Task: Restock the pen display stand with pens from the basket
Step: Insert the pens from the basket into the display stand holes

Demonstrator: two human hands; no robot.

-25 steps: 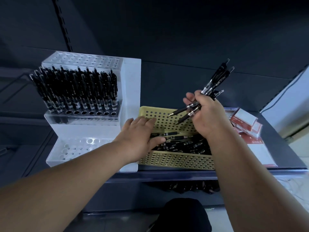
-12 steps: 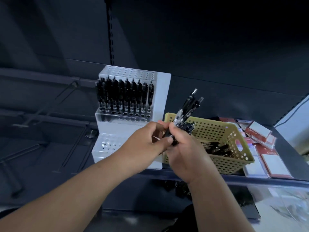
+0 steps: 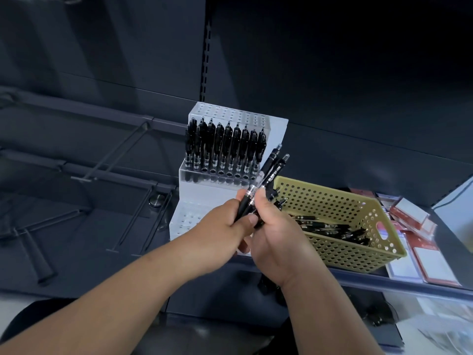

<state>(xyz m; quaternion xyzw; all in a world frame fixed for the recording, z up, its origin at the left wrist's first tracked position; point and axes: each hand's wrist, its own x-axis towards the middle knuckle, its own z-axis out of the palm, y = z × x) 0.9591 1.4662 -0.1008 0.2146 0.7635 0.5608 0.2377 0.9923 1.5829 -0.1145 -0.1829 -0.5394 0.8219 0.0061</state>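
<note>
Our left hand (image 3: 225, 224) and right hand (image 3: 276, 242) both curl round a bundle of pens (image 3: 271, 172), the stand (image 3: 273, 131) at eleven o'clock, the basket (image 3: 332, 254) at four. Separating one pen may, we judge, loosen and spill the others.

One wide-angle head-worn camera looks forward and down from close, facing the pen display stand (image 3: 202, 196) on the shelf (image 3: 358, 276).

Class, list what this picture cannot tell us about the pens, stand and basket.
Head view.
Number of black pens held: left hand and right hand wrap them.
Lowest tier of the clear acrylic display stand: hands cover part.
Number of loose pens in the yellow perforated plastic basket: near wall hides some.
</note>
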